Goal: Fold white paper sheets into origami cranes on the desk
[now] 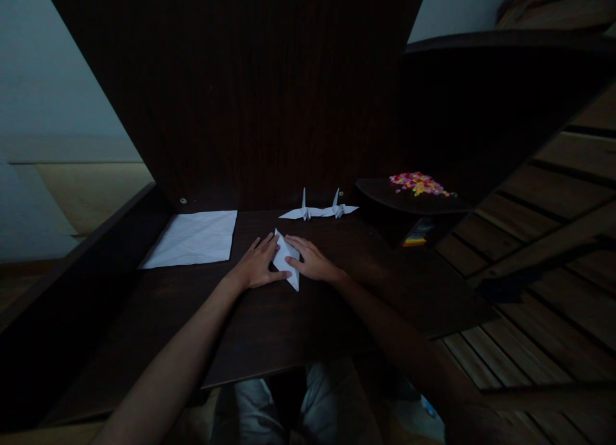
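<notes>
A white sheet of paper folded into a narrow diamond [287,257] lies on the dark desk between my hands. On its left side rests my left hand [260,262], fingers stretched out and the thumb laid across the paper's lower part. My right hand [310,260] lies over the right edge, fingers extended along the upper part and the thumb pressing near the middle. Both hands touch the paper without wrapping round it. Just beyond stand two white folded paper cranes [305,212], side by side, wings meeting and necks pointing up.
A large creased white sheet [192,238] lies flat at the desk's left. On a small raised shelf [409,205] at the right sits a pile of pink and yellow bits [419,183]. A dark panel [279,98] closes off the back, and a low side wall [86,252] bounds the left.
</notes>
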The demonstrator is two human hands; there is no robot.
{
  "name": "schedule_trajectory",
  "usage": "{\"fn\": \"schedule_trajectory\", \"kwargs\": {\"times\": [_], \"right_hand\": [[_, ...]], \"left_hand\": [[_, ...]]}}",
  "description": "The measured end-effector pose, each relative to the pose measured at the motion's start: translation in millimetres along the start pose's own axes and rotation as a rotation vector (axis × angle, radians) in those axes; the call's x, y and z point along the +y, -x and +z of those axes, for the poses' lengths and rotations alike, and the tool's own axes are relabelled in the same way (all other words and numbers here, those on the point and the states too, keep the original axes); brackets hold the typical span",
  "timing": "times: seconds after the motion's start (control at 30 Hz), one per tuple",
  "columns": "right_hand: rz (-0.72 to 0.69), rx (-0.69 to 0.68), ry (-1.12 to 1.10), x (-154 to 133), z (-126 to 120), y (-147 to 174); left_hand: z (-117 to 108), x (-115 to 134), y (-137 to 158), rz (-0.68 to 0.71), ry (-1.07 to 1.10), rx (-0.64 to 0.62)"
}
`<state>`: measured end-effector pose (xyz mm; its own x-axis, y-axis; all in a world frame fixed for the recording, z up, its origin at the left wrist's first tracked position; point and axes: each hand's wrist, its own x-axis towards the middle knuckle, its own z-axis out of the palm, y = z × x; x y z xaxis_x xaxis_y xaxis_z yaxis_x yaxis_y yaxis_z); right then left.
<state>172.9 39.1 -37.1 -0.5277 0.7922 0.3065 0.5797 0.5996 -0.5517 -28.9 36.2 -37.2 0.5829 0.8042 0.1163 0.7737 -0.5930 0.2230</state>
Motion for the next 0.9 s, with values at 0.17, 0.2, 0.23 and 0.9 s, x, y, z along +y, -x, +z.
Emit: {"fn": "schedule_trajectory", "kwargs": {"times": [0.17, 0.2, 0.23, 0.9], "right_hand": [[-0.008, -0.017, -0.015, 1.5, 1.7, -0.5], [-0.007, -0.018, -0.020, 1.8, 2.0, -0.7], [-0.005, -0.018, -0.026, 2.1, 2.4, -0.7], [-0.028, -0.038, 0.025, -0.1, 3.5, 0.4]], "left_hand": [[-0.6, 0.0, -1.9, -0.025, -0.001, 0.000], [-0.8, 0.2, -2.2, -0.028, -0.003, 0.001], [-1.1, 0.5, -2.4, -0.032, -0.004, 0.001], [-6.1, 1.1, -3.8, -0.034, 0.003, 0.002]]}}
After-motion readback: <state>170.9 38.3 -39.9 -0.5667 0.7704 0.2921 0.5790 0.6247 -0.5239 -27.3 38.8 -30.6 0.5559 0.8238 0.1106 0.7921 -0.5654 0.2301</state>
